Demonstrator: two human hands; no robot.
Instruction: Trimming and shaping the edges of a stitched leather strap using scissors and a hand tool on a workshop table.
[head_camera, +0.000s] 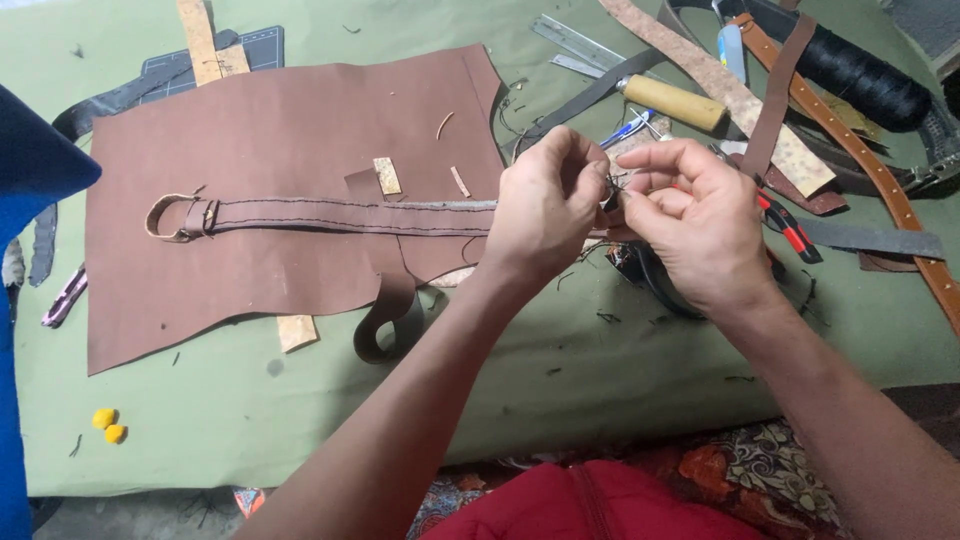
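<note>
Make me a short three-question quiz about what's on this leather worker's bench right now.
1. True or false: both hands, left hand and right hand, meet at one end of the stitched brown strap.
2. What does the strap lie on? A) a large brown leather sheet B) a metal tray C) a glass plate
3. What colour are the handles of the pliers beside the right hand?

Key: 1 true; 2 A; 3 red and black.

Clutter lying around the green counter (250, 420)

A wooden-handled tool (674, 103), metal ruler (577, 42), red pliers (790, 226), black thread spool (862, 67) and two yellow bits (108, 426) are resting there.
</note>
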